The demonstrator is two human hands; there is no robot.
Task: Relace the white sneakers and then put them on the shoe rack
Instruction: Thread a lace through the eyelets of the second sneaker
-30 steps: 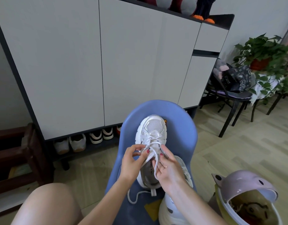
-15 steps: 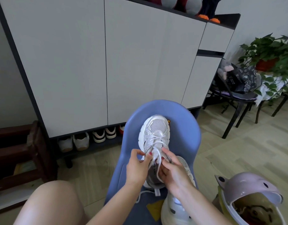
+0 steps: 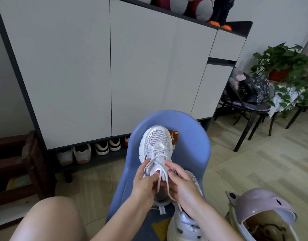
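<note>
A white mesh sneaker [image 3: 156, 143] lies toe-away on a blue chair [image 3: 193, 136], its white lace [image 3: 161, 181] crossed over the tongue and running down between my hands. My left hand [image 3: 146, 181] grips the shoe's left side and pinches the lace with thumb and fingers. My right hand [image 3: 182, 186] holds the right side, fingers curled round the other lace strand. The second white sneaker [image 3: 186, 225] sits under my right wrist, mostly hidden. The shoe rack [image 3: 90, 164] is the open bottom shelf of the cabinet ahead.
A tall grey cabinet [image 3: 80, 66] stands behind the chair, with several shoes [image 3: 82, 154] on its bottom shelf. A pink lidded bin [image 3: 264, 216] is at lower right. A black chair with bags [image 3: 250, 96] and a potted plant [image 3: 285, 66] stand right. My bare knee [image 3: 49, 221] is lower left.
Both hands have slid back along the shoe toward me, drawing the two lace ends out and down between them. The view has shifted slightly.
</note>
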